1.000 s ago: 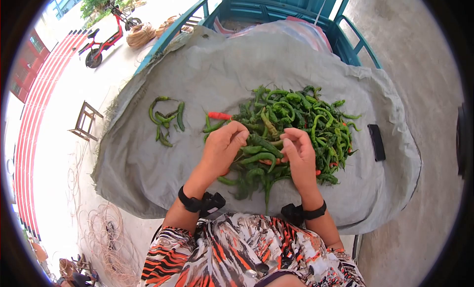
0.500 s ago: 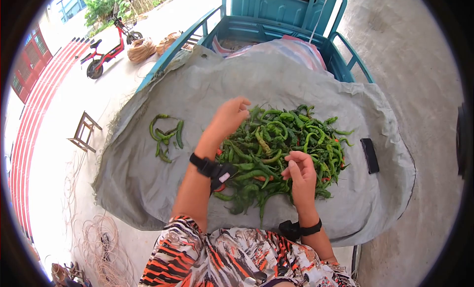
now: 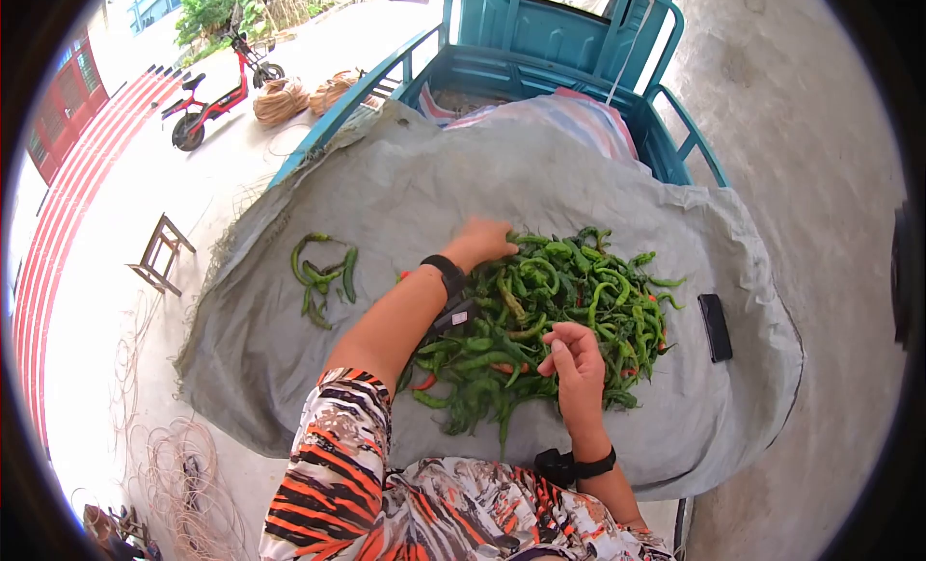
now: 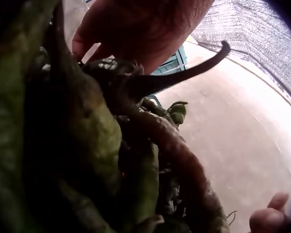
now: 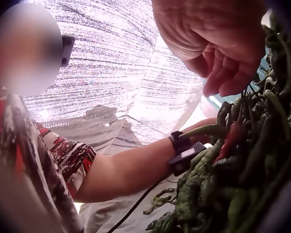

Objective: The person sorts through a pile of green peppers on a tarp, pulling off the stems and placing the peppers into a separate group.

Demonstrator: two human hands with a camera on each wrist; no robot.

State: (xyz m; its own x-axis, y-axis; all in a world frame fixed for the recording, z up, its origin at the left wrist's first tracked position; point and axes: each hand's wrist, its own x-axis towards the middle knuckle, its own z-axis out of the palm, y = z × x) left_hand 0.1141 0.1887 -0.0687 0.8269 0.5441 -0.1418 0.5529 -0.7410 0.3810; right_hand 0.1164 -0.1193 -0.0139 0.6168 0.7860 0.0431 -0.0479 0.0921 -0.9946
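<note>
A heap of green chili peppers, with a few red ones among them, lies on a grey cloth. My left hand reaches across to the heap's far left edge, fingertips right at the peppers. In the left wrist view that hand is in shadow, behind large dark peppers; I cannot tell whether it grips one. My right hand hovers over the near side of the heap. Its fingers hang loosely curled, and nothing shows between them in the right wrist view, where the hand appears above the peppers.
Several green peppers lie apart on the left of the grey cloth. A black phone rests on its right side. The cloth hangs over a blue cart bed. A wooden stool and red scooter stand at left.
My left hand has moved from the near-left part of the heap to its far edge, the arm stretching out. The right hand has stayed near the front, fingers loosely curled.
</note>
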